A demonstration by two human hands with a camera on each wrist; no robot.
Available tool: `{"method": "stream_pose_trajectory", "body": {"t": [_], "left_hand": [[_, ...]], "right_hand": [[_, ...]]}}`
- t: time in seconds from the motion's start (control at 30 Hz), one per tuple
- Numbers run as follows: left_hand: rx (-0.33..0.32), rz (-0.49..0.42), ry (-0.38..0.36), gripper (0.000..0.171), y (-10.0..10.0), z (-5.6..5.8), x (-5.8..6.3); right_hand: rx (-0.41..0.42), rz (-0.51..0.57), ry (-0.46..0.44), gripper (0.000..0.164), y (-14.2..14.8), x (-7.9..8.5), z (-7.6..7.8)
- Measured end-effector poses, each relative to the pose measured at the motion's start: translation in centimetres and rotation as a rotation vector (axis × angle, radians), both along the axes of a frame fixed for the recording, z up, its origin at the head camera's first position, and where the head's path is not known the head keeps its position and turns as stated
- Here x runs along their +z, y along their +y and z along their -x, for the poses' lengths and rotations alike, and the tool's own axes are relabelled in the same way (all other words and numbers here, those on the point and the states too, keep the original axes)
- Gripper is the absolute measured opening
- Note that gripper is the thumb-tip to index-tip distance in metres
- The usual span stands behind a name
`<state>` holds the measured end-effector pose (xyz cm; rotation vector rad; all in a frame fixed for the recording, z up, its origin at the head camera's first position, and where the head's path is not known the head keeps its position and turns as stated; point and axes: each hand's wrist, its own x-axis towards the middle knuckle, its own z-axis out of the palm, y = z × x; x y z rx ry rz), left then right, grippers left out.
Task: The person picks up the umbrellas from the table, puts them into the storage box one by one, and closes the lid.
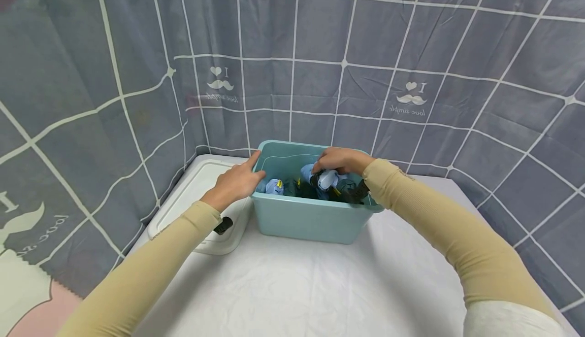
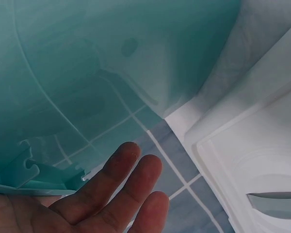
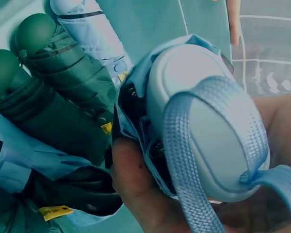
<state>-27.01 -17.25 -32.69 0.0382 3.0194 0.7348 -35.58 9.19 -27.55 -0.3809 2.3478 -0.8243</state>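
Note:
My right hand point(image 1: 343, 159) reaches into a teal plastic bin point(image 1: 311, 220) and grips a folded light blue umbrella point(image 3: 184, 68). Its pale handle end and woven wrist strap point(image 3: 177, 131) face the right wrist camera. Beside it in the bin lie dark green folded umbrellas point(image 3: 63, 63), another light blue one point(image 3: 89, 36), and a blue one point(image 3: 43, 150) with a dark part and a yellow tag. At the bin's left rim rests my left hand point(image 1: 235, 182); in the left wrist view its fingers point(image 2: 136, 179) extend loosely near the outer wall, holding nothing visible.
A white lid point(image 1: 183, 205) with a grey latch point(image 2: 276, 205) lies left of the bin. The white-covered table point(image 1: 311, 286) extends in front. Grey checked curtains point(image 1: 320, 32) stand close behind and at both sides.

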Motion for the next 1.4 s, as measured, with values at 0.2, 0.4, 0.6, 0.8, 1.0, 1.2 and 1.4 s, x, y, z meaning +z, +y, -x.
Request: {"method": "stream_pose_trajectory", "body": {"t": [0.2, 0.4, 0.6, 0.8, 1.0, 1.2, 1.4], "left_hand": [[0.003, 0.002, -0.003, 0.073, 0.0, 0.0, 0.0], [0.003, 0.003, -0.002, 0.073, 0.1, -0.1, 0.1], [0.000, 0.004, -0.007, 0.073, 0.2, -0.1, 0.1], [0.005, 0.001, -0.009, 0.074, 0.1, -0.2, 0.2], [0.001, 0.001, -0.004, 0.074, 0.0, -0.2, 0.2], [-0.004, 0.004, -0.001, 0.073, 0.0, -0.1, 0.1], [0.000, 0.004, -0.004, 0.073, 0.0, -0.1, 0.2]], "right_hand": [[0.010, -0.004, -0.054, 0.036, -0.7, -0.1, 0.7], [0.031, -0.019, -0.100, 0.035, -1.4, -0.7, 1.1], [0.041, -0.070, -0.131, 0.029, -1.8, -0.9, 1.4], [0.073, -0.100, -0.146, 0.025, -1.9, -0.9, 1.5], [0.088, -0.121, -0.148, 0.045, -1.7, -0.6, 1.2], [0.112, -0.109, -0.109, 0.052, -1.2, 0.0, 0.8], [0.152, -0.095, -0.029, 0.056, 0.0, 0.4, 0.1]]}}
